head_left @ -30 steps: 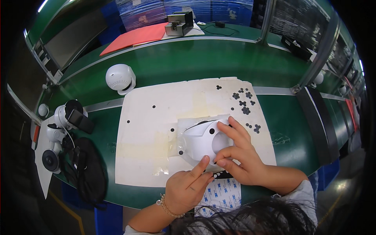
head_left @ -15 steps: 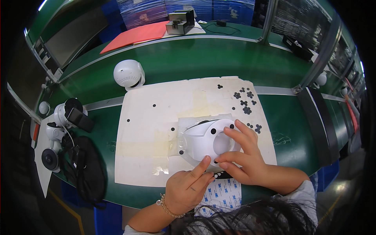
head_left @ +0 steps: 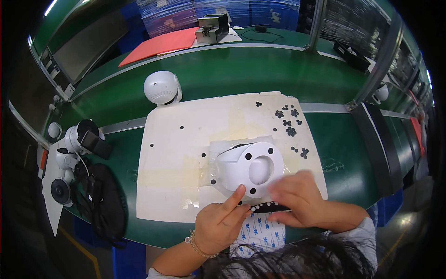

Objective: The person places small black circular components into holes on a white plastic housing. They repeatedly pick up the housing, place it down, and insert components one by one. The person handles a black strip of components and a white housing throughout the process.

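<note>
1. Two hands work at the lower middle of the frame, over a white sheet [head_left: 186,153] spread on a green bench [head_left: 241,69]
2. No box or tray shows in the frame; the sheet serves as the bearing surface, and on it sits a white dome-shaped housing [head_left: 248,167] with a round recess and several black dots on its face, lying on a clear plastic film [head_left: 213,153]
3. Loose small black pads [head_left: 290,122] lie scattered on the sheet toward its upper right, with a few single dots further left
4. The left hand [head_left: 220,223] is mostly curled, its index finger stretched out, the tip touching the near rim of the housing; it grips nothing that can be seen
5. The right hand [head_left: 297,200] is blurred, loosely bent, just right of and below the housing; its fingers rest at a dark strip [head_left: 267,207] carrying pale dots, though whether they pinch it cannot be told
6. Under both hands, at the bench edge, lies a white backing paper [head_left: 260,235] with round outlines
7. A second white dome unit [head_left: 161,87] stands beyond the sheet, upper left of centre
8. At far left lie more white parts [head_left: 69,149] and a black pouch [head_left: 100,200]; a red folder [head_left: 160,44] lies at the top
</note>
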`<action>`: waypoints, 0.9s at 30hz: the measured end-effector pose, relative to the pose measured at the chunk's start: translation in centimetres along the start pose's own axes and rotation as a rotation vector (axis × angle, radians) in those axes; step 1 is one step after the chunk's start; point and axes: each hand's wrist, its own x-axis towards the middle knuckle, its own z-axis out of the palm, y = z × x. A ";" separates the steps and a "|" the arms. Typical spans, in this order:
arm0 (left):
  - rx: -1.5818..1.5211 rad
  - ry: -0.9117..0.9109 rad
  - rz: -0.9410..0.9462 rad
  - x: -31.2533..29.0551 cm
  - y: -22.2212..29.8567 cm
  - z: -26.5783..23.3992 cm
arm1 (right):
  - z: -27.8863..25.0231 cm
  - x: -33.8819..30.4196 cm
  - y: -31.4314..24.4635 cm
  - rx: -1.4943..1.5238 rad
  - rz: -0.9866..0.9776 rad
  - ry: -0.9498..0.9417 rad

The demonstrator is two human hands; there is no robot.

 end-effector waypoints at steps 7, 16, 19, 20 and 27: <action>-0.128 0.107 0.080 0.1 0.3 0.3 | 0.6 -0.4 -0.7 0.326 0.124 -0.118; -0.248 -0.034 0.038 0.6 0.5 0.4 | 1.1 -0.3 -0.8 0.369 0.055 -0.065; -0.281 -0.013 0.002 0.1 0.3 0.5 | 1.0 -0.4 -0.7 0.403 0.081 -0.087; -0.300 -0.001 -0.006 0.1 0.3 0.6 | 1.1 -0.6 -0.7 0.416 0.104 -0.082; -0.320 0.048 -0.028 -0.1 0.5 0.8 | 1.5 -1.0 -0.7 0.350 0.047 -0.039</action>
